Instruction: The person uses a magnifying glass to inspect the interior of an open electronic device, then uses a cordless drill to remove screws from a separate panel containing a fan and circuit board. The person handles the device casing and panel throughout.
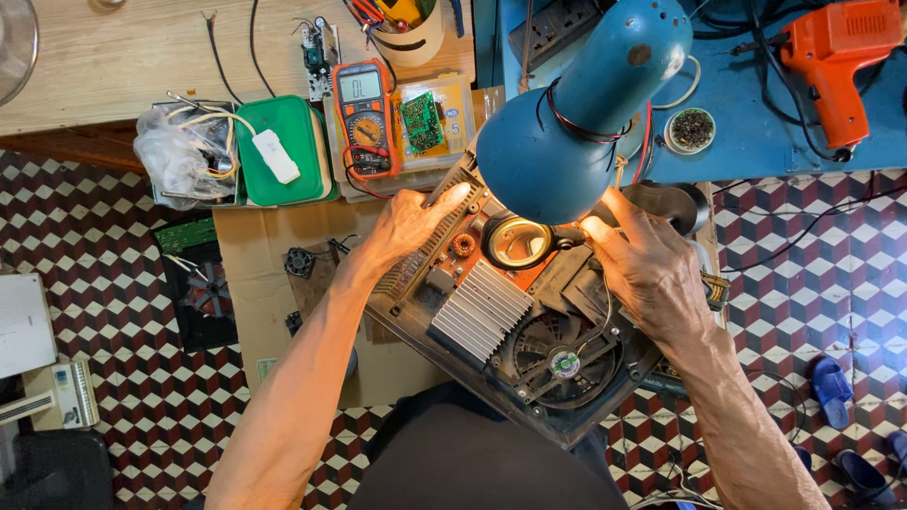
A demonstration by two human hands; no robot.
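**Opened appliance base held under a lamp**

While resting on the lap, the opened appliance base (501,321) is gripped at opposite edges: left hand (406,227) on its left rim, right hand (642,264) on its right. Beyond, a blue lamp (576,104) crowds the tabletop (104,57) edge beside a multimeter (364,118).

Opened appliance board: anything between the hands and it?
Nothing between: the left hand and right hand already rest on the opened appliance. The blue lamp shade only blocks the camera's view of its upper middle.
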